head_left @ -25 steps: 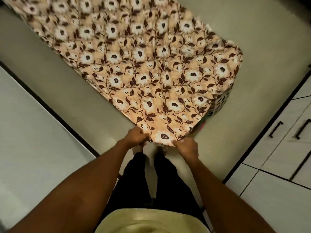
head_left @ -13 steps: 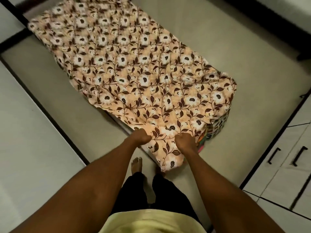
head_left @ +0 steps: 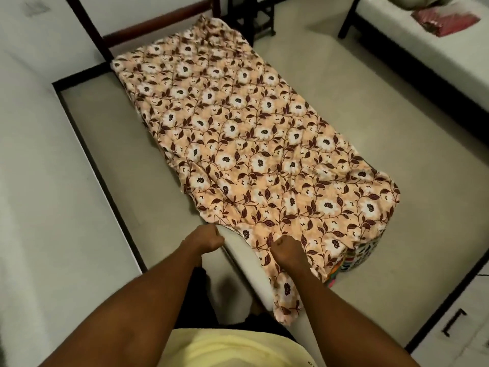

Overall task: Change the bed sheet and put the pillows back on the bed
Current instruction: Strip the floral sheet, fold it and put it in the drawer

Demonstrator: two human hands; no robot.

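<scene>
Floral bed sheet lies spread along the bed; left hand and right hand each clench its near edge

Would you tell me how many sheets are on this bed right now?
2: a peach floral sheet spread on top, and a multicoloured sheet peeking out beneath its near right corner. More may be hidden underneath.

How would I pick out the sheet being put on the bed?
A narrow bed runs up the middle of the room. The bed sheet lies along it: peach with white flowers and brown leaves, unlike the multicoloured cloth under its near right corner.
</scene>
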